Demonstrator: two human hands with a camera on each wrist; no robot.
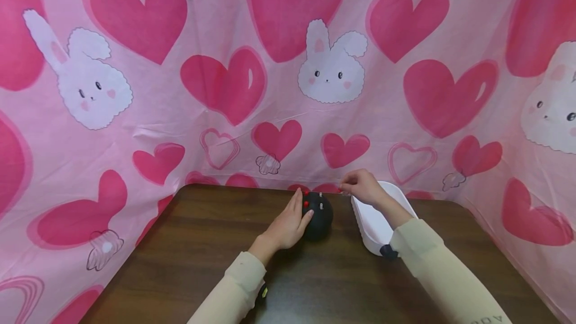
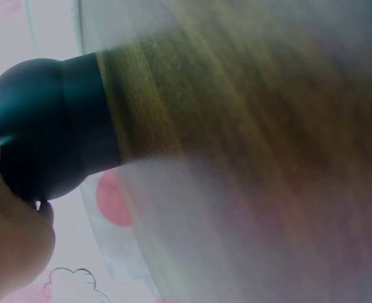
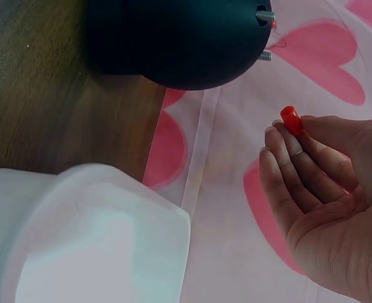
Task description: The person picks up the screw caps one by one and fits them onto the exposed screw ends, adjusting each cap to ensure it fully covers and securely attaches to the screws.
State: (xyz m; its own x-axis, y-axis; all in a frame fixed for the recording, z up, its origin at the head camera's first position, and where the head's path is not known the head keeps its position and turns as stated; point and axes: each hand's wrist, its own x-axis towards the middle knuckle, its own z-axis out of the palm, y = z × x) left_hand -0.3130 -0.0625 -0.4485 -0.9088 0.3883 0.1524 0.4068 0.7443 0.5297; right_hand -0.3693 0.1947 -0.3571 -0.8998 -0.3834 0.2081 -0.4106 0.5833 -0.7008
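Note:
A black rounded dome (image 1: 318,228) on a narrower base stands on the table, with two bare metal screws (image 1: 321,206) and two red caps on top. My left hand (image 1: 284,224) holds it from the left side, thumb across the near face and fingers along the far left. In the left wrist view only part of that hand shows against the dome. My right hand (image 1: 363,187), to the right of the dome, pinches a small red tubular cap (image 3: 291,120) between thumb and forefinger. In the right wrist view this cap is apart from the screw ends, its open end facing outward.
A long white tray (image 1: 358,219) stands right of the dome, under my right forearm, a dark piece at its near corner. The brown wooden table (image 1: 216,234) ends just behind the dome. A pink curtain with hearts and rabbits hangs behind and on both sides.

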